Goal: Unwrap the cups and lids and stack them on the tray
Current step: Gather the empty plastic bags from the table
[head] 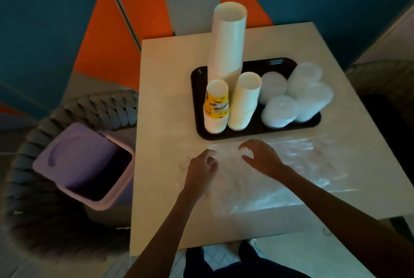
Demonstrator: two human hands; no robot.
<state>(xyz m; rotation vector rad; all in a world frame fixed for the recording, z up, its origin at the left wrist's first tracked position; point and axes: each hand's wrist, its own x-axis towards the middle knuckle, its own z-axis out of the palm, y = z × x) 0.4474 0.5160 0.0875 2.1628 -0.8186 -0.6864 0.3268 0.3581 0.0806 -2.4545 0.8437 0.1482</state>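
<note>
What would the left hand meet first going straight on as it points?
The left hand would probably meet the black tray at its near rim, then the yellow-printed cup stack; depth unclear.

Cup stacks (226,49) left on tray (280,63), lid stacks (279,110) right, wrap (291,165) before tray, bin (83,154) left of table (168,76)

Both bare arms are being stretched forward from the lower edge of the view, the forearms being angled in toward each other. The left hand (202,170) is being held with its fingers curled in toward the thumb; whether anything is being pinched cannot be told. The right hand (261,157) is being held palm down just beside it, fingers (248,143) spread and bent, thumb apart.
</note>
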